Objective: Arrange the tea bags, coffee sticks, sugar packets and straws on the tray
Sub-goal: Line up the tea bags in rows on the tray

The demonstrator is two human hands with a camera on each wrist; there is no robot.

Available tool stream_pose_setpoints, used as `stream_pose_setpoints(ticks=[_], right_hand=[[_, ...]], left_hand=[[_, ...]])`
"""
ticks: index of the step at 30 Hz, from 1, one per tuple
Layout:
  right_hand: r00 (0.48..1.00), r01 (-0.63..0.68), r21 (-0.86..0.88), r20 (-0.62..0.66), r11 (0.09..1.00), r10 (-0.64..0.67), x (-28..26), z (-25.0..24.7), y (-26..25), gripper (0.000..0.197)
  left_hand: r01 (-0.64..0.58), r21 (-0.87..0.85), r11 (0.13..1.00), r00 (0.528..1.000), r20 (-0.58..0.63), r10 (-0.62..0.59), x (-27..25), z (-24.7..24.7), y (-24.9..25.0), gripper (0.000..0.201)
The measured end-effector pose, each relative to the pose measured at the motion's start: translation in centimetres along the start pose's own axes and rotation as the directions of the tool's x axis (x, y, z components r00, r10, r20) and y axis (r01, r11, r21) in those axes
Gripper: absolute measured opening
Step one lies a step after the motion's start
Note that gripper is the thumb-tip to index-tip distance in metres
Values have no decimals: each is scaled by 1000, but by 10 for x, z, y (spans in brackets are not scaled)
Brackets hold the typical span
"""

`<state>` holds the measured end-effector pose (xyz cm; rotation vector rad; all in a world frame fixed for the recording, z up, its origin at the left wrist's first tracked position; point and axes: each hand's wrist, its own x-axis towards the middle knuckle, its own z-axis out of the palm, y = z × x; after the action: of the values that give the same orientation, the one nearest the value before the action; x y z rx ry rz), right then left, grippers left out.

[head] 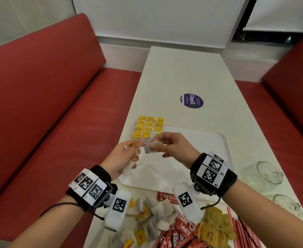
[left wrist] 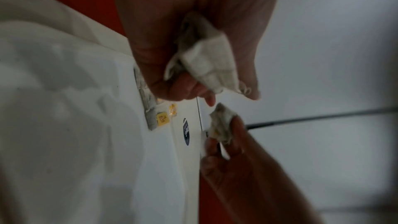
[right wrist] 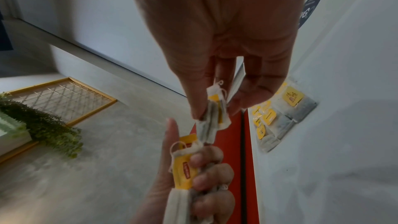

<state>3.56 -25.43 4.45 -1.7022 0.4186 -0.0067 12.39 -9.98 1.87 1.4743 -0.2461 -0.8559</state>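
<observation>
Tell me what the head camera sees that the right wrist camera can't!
Only the head view shows the red coffee sticks, brown sugar packets, striped straws and two glass jars lying on the table. Only the right wrist view shows a leafy plant on the floor. Both show the right hand pinching one tea bag, the left hand gripping a bunch of tea bags, and tea bag rows on the tray.

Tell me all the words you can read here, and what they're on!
"ClayGO": round purple sticker on the table.
"NESCAFE", partly hidden: red coffee sticks.
"Lipton": yellow tag of the tea bags in the left hand.
Tray tea tags, brown sugar packets, sticker's small print: too blurred.
</observation>
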Motion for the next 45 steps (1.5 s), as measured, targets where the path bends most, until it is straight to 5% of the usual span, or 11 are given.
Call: stream_pose_setpoints(ticks=[4,8,12,18,24,30,45], right_hand=[[999,-37,33,6,999,37,10,4,6,20],[999,-31,31,6,999,31,20,2,8,21],[1000,-14,55,15,998,13,26,-5,11,33],[999,-14,111,37,994,10,28,-12,13,23],[999,2,-40,-37,999,-3,32,-13,8,14],[996,86,-183,52,979,-78,32,-13,-5,13],[998,-69,8,10,998,69,41,6,27,24]], left_hand=[[-234,356,905,972,62,227,5,1,-8,43],[-305,457,836,948,58,314,15,3,-13,22],[-281,386,879,959,72,275,18,5,-8,14],[-291,370,882,957,123,264,25,-3,-4,14],[-257,355,899,965,147,218,22,-3,-1,15],[-249,338,907,968,125,219,21,0,6,7],[-170,395,903,985,98,142,25,-20,-11,15]])
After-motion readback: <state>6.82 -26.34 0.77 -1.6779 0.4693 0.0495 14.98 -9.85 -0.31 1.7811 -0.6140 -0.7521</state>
